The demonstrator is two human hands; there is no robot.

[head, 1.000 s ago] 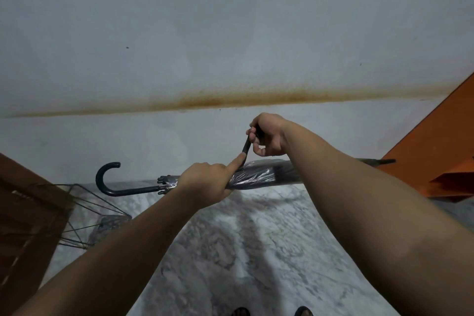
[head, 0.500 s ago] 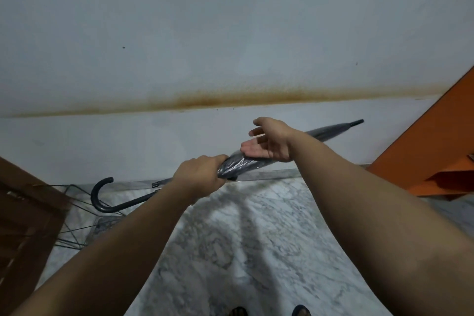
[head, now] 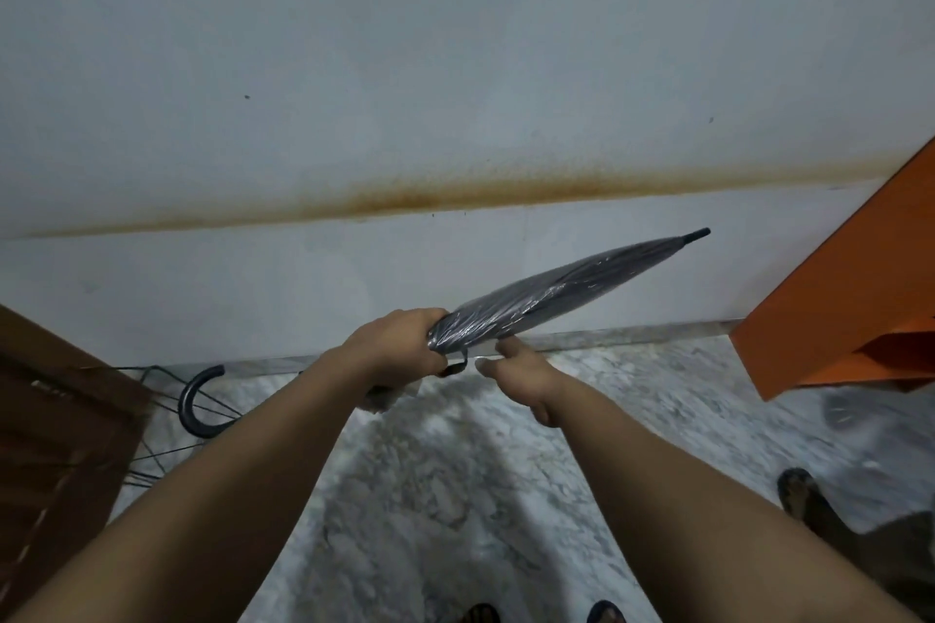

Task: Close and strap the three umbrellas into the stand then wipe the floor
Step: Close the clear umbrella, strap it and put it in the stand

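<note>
Grey folded umbrella (head: 556,291) slants up and away from the left hand (head: 399,344), which clenches its gathered canopy so the folds stay tight. Just below, the right hand (head: 521,379) is released, fingers reaching for the dangling strap (head: 455,368), probably to fasten it.

Both arms stretch forward; left hand (head: 399,344) is fisted tight around its load, right hand (head: 521,377) beside it, fingers loosely extended.
</note>
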